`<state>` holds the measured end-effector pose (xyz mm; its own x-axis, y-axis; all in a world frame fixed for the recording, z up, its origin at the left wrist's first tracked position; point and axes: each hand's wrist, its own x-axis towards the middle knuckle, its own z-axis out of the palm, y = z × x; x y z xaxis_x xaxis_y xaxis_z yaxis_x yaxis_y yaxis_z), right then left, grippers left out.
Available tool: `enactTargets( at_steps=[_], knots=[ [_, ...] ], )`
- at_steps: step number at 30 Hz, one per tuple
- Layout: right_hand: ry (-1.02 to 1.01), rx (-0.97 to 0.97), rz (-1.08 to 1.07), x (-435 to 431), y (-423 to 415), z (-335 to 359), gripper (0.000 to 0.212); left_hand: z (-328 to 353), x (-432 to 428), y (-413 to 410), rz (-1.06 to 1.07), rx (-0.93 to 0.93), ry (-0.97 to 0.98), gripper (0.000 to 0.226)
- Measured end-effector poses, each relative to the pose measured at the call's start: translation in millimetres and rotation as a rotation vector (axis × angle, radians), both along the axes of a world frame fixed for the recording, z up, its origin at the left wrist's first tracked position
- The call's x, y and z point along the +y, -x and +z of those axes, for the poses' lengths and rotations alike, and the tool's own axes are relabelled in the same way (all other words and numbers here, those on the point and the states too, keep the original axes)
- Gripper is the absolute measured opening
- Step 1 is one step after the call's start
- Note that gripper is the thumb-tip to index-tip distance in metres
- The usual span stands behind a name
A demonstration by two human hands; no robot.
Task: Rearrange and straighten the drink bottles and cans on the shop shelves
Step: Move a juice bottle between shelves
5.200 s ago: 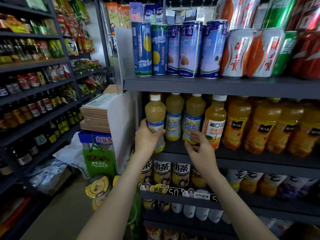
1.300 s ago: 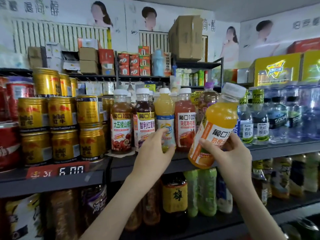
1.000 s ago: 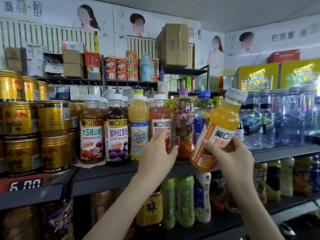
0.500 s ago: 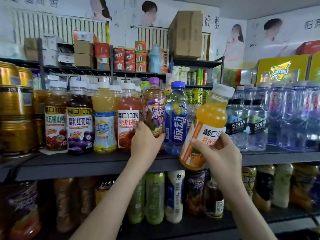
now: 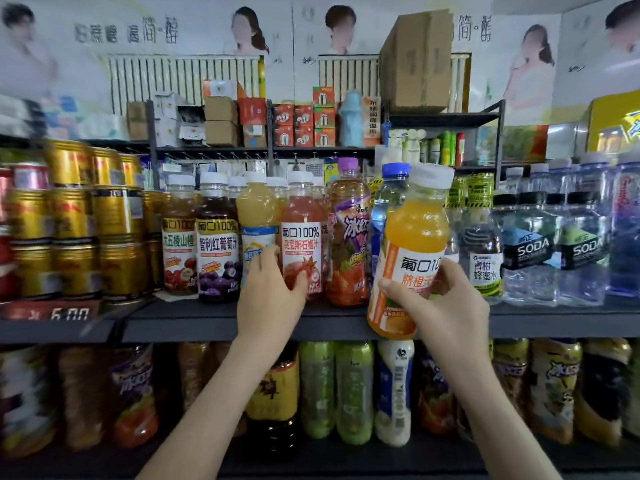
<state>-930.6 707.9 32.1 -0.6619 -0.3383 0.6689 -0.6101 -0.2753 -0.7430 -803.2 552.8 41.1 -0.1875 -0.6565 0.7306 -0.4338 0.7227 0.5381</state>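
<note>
My right hand (image 5: 440,306) grips an orange juice bottle (image 5: 414,233) with a white cap, holding it slightly tilted in front of the grey shelf edge (image 5: 190,323) and a blue-capped bottle (image 5: 389,195). My left hand (image 5: 268,299) reaches to the shelf row. Its fingers wrap the lower part of a pale yellow juice bottle (image 5: 256,216) with a blue-white label, and its thumb lies on the neighbouring red juice bottle (image 5: 301,237). Left of these stand a dark grape juice bottle (image 5: 216,247) and a brown hawthorn juice bottle (image 5: 178,244).
Stacked gold cans (image 5: 86,230) fill the shelf's left end. A purple-capped tea bottle (image 5: 348,237) stands right of the red one, and clear soda bottles (image 5: 530,251) crowd the right. More bottles (image 5: 353,393) line the lower shelf. Cartons (image 5: 415,60) sit on a rack behind.
I left the lower juice shelf carrying the orange bottle. Over the last second the view swung along this shelf, and my left hand moved from the purple-capped tea bottle to the yellow bottle.
</note>
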Motion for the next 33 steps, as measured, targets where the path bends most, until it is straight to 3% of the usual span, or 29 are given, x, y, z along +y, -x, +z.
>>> enactTargets(
  at_steps=[15, 20, 27, 33],
  knots=[
    [-0.006, -0.003, -0.007, -46.8, -55.0, -3.3, 0.045, -2.8, -54.7, -64.7, -0.013, -0.022, -0.025, 0.063],
    [-0.001, 0.000, -0.043, -58.1, -63.9, -1.8, 0.052, 2.4, -59.3, -52.7, -0.086, -0.051, -0.038, 0.047],
    [-0.001, 0.031, -0.066, -66.6, -72.2, -2.3, 0.044, 6.5, -58.7, -9.5, 0.149, -0.199, -0.069, 0.076],
    [0.003, 0.053, -0.061, -68.3, -74.9, -5.3, 0.043, 11.9, -61.8, -7.5, 0.174, -0.156, -0.074, 0.066]
  ],
)
